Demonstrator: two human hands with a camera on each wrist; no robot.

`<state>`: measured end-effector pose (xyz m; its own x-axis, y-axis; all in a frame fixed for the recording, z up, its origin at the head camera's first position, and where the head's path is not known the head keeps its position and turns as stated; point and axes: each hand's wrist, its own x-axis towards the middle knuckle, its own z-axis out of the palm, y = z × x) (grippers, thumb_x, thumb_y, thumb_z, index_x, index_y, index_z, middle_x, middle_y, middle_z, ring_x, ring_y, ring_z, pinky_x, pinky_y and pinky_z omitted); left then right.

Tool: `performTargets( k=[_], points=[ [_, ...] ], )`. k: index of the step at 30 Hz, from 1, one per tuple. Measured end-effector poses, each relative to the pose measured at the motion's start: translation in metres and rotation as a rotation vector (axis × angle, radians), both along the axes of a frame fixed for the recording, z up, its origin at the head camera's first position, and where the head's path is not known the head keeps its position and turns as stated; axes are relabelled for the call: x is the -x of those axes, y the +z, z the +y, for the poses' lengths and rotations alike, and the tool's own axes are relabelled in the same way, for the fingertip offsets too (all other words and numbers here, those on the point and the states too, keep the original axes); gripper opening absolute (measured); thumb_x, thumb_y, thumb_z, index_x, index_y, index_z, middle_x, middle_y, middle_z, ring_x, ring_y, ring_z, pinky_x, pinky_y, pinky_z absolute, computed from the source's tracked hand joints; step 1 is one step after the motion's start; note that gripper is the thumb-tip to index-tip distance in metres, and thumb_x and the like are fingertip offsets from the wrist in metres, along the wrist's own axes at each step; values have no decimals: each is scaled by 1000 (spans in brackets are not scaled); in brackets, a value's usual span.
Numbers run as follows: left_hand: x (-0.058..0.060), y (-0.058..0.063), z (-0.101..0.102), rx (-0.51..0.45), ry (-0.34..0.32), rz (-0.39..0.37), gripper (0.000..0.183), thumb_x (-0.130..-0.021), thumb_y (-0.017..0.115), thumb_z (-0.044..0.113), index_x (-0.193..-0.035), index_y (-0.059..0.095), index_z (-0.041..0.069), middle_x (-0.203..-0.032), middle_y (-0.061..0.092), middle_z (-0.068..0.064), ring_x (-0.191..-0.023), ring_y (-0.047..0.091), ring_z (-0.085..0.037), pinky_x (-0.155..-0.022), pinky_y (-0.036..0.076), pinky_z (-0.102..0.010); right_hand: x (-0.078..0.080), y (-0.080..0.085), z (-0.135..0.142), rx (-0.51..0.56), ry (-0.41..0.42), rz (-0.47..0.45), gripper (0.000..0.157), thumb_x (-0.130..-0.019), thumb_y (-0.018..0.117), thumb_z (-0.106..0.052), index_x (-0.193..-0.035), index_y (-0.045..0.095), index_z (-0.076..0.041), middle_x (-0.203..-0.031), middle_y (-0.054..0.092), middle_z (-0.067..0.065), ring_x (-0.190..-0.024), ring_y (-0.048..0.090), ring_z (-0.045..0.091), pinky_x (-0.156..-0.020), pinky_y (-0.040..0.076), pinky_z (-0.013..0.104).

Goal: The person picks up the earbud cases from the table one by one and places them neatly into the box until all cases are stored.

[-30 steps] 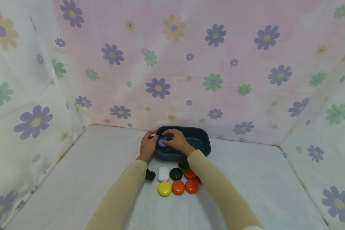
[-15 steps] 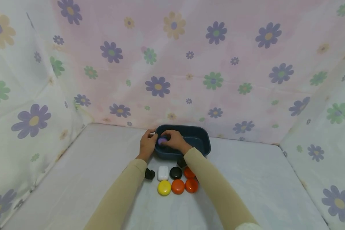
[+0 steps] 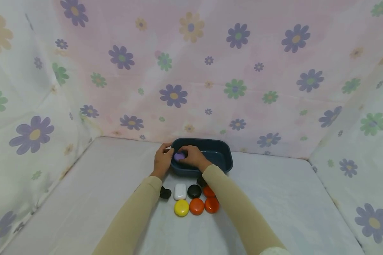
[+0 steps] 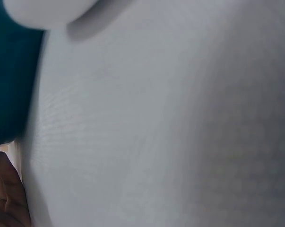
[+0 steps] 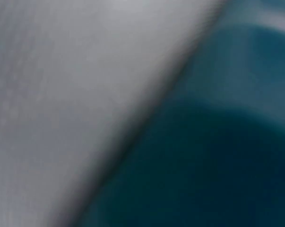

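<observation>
My right hand (image 3: 193, 156) is inside a dark teal plastic basin (image 3: 223, 144), pinching a small purple rounded piece (image 3: 178, 156) near the basin's left end. Its fingers partly hide that piece. On the outer left side, my left hand (image 3: 162, 161) touches the basin's wall and rim. In the left wrist view, its fairly straight fingers (image 4: 9, 177) lie against the basin (image 4: 12, 85). Only the blurred basin wall (image 5: 203, 156) and white surface show in the right wrist view; the right hand is out of that frame.
In front of the basin lie a white rounded-rectangular piece (image 3: 180, 191), a black round piece (image 3: 194, 191), a yellow round one (image 3: 181, 208), several orange-red ones (image 3: 196, 206) and a black heart-shaped one (image 3: 166, 193). The right sleeve (image 3: 239, 205) covers part of the group. Flowered cloth walls (image 3: 207, 85) surround the table.
My right hand has closed its fingers more around the purple piece, shifting it very slightly. My left hand stays at the basin's left side. The head view has moved a little.
</observation>
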<state>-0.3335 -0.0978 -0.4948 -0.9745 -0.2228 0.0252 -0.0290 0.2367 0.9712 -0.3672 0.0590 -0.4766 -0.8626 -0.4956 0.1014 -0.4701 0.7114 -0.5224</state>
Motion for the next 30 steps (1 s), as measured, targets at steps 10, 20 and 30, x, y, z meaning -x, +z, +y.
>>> performTargets(
  k=[10,20,30],
  points=[
    [-3,0,2,8,-6,-16,33,-95,54,31,-126,62,24,-111,63,-12,-101,57,-24,-80,45,-32,-4,0,4,23,33,4,35,-81,77,-18,-113,67,-9,-115,68,8,-105,62,22,-93,49,37],
    [-1,-1,-1,-6,-4,-10,33,-94,54,32,-125,62,26,-109,63,-11,-99,57,-25,-79,45,-33,-2,0,4,70,13,3,34,-81,76,-15,-113,67,-7,-115,68,9,-108,61,24,-96,48,39],
    [-2,3,-1,8,2,-20,32,-95,53,33,-125,61,27,-109,63,-10,-98,57,-24,-78,45,-32,-1,0,5,143,-30,16,33,-80,76,-12,-111,68,-8,-112,68,8,-104,60,23,-94,48,39]
  ],
)
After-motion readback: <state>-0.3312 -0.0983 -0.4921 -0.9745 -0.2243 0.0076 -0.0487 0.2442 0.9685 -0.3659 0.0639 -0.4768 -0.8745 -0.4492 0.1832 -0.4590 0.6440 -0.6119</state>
